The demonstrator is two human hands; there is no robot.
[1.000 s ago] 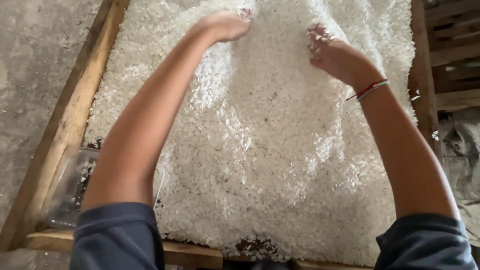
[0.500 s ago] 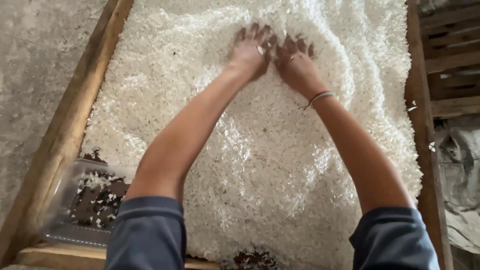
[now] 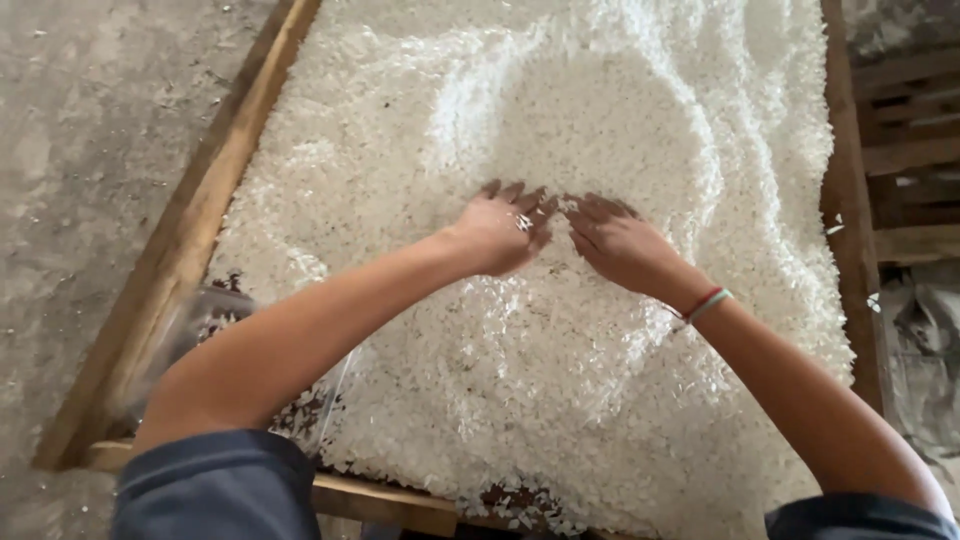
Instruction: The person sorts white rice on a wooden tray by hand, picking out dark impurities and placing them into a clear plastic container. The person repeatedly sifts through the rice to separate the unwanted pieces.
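Note:
A wide bed of small white flakes (image 3: 600, 120) fills a wooden-framed tray (image 3: 190, 240). My left hand (image 3: 500, 230), with a ring on one finger, lies palm down on the flakes near the middle, fingers spread. My right hand (image 3: 620, 240) rests flat just beside it, fingertips almost touching the left hand; a red and pale band circles its wrist. Both hands press into the flakes and hold nothing. A smooth scooped hollow shows in the flakes just beyond the fingers.
A clear plastic container (image 3: 215, 330) with dark bits sits at the tray's near left corner, partly behind my left arm. Bare concrete floor (image 3: 90, 150) lies to the left. Wooden slats (image 3: 905, 150) stand to the right of the frame.
Both hands have dragged toward me across the flakes, from the far part of the tray to its middle, leaving a swept hollow behind them. They came together from being apart.

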